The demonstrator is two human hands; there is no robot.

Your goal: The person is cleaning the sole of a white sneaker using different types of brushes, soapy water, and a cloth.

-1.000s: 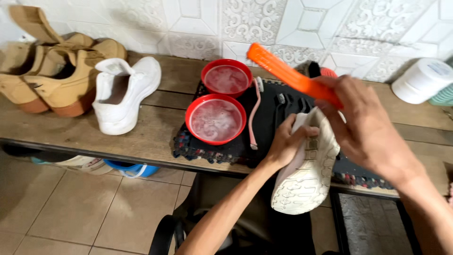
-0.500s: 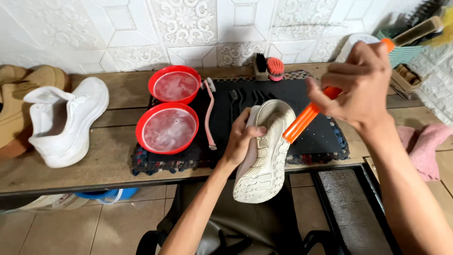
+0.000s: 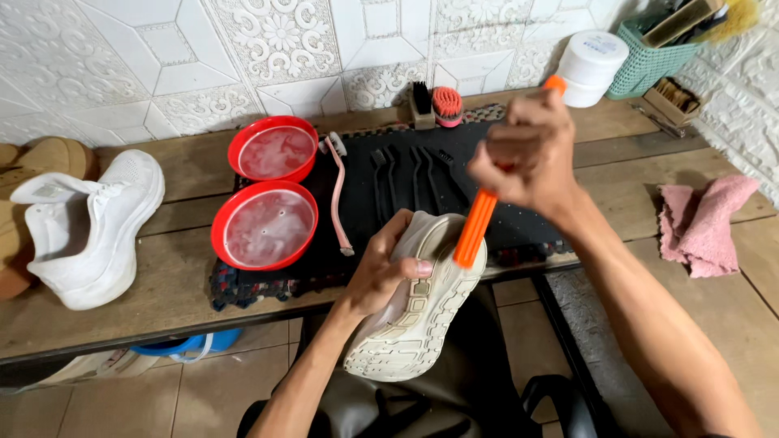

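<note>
My left hand (image 3: pixel 388 272) grips a white sneaker (image 3: pixel 414 316) by its side, sole turned up and toward me, over the bench's front edge. My right hand (image 3: pixel 527 154) holds an orange-handled brush (image 3: pixel 479 223) upright, its lower end down at the shoe's upper edge. Just behind lie a black mat (image 3: pixel 422 182) with several dark brushes, a pink toothbrush (image 3: pixel 337 195), and two red bowls (image 3: pixel 264 223) (image 3: pixel 272 150) of soapy water.
A second white sneaker (image 3: pixel 89 223) and tan boots (image 3: pixel 40 158) stand on the wooden bench (image 3: pixel 162 284) at left. A pink cloth (image 3: pixel 702 223) lies at right. A white tub (image 3: pixel 592 65), a green basket (image 3: pixel 649 57) and small brushes (image 3: pixel 445 105) line the tiled wall.
The view has shifted so the bench things sit further left. My right hand has swung the orange brush from flat above the shoe to upright, its end down at the shoe.
</note>
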